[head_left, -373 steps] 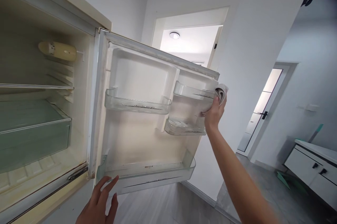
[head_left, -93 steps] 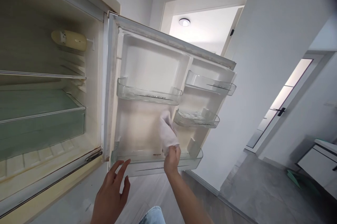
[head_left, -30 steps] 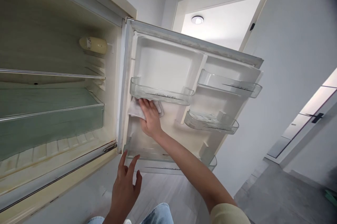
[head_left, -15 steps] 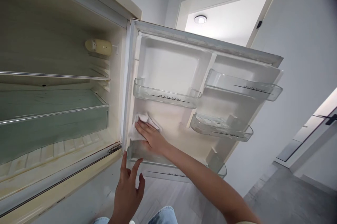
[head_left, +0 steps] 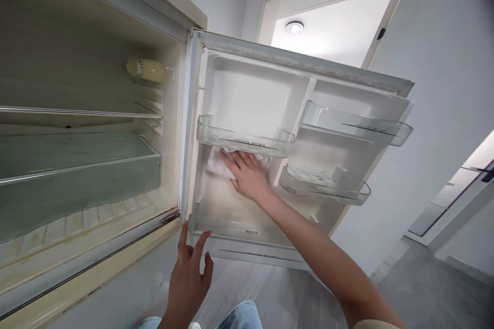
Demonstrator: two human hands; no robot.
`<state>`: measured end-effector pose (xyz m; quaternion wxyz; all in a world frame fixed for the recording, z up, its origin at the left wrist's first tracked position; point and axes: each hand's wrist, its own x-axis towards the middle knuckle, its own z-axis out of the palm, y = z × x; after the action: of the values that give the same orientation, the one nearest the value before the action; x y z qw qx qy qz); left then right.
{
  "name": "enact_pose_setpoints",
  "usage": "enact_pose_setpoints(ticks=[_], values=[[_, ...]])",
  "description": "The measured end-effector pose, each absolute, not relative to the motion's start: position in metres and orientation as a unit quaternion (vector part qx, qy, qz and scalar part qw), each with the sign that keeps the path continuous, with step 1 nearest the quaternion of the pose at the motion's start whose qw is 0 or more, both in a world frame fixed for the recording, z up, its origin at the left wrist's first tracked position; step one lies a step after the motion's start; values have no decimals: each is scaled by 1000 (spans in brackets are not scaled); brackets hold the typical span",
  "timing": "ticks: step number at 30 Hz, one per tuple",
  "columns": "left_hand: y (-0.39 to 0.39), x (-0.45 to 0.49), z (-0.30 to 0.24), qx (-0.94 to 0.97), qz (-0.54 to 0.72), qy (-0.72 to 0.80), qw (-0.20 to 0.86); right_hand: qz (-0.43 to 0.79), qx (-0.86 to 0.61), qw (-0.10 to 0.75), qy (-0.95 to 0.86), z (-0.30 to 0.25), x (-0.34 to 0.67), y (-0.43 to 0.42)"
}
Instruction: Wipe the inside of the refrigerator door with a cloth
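My right hand (head_left: pixel 247 176) presses a white cloth (head_left: pixel 216 165) flat against the inner panel of the open fridge door (head_left: pixel 247 92), just under the upper left clear door bin (head_left: pixel 244 139). Its fingers lie stretched over the cloth. My left hand (head_left: pixel 189 277) is held up below, fingers apart, its fingertips touching the left end of the bottom door bin (head_left: pixel 239 234). It holds nothing.
The fridge interior (head_left: pixel 77 164) on the left has glass shelves and a drawer, with a yellowish lamp housing (head_left: pixel 145 68) on its side wall. Two more clear bins (head_left: pixel 355 128) hang on the door's right side. A doorway with a ceiling lamp (head_left: pixel 294 27) lies behind.
My right hand slid the cloth up and to the right, from low on the panel's left edge to just under the upper left bin. My left hand stayed at the bottom bin.
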<state>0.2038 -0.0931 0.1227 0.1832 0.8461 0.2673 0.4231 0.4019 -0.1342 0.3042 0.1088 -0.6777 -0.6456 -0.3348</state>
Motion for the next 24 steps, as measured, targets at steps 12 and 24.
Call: enact_pose_setpoints(ticks=[12,24], values=[[-92,205,123,847,427,261,182,-184,-596,15,-781,206,416,-167],[-96,204,125,837,435,274,191,-363,-730,128,-565,293,397,-152]])
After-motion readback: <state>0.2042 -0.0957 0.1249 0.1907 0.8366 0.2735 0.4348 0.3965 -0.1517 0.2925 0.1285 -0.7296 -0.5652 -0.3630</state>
